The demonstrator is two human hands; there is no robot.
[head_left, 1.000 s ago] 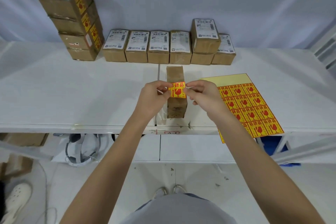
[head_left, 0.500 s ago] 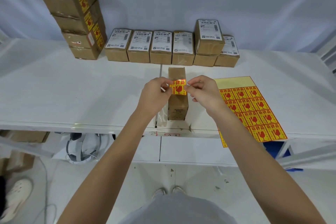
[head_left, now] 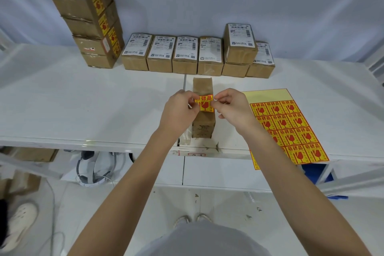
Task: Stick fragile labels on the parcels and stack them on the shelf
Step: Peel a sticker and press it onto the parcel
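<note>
Two hands meet over the middle of the white counter (head_left: 83,110), each pinching one side edge of a single yellow-and-red fragile label (head_left: 204,104). The left hand (head_left: 180,108) grips the label's left edge between thumb and fingertips; the right hand (head_left: 232,108) holds the right edge the same way, its other fingers curled. The label is stretched flat between them, just above a brown parcel (head_left: 203,124) that lies lengthwise on the counter straight ahead of the person — whether the label already touches the cardboard cannot be told.

Just to the right of the parcel lies the label sheet (head_left: 291,127), its top strip bare pale yellow, the rest filled with rows of stickers, its near edge hanging past the counter's front.

Along the back of the counter runs a row of parcels (head_left: 178,56) with white shipping labels facing up, and one more parcel (head_left: 240,43) sits on top of the row toward its right end. At the far left stands a stack of four parcels (head_left: 89,25), with fragile labels showing on their right sides.
</note>
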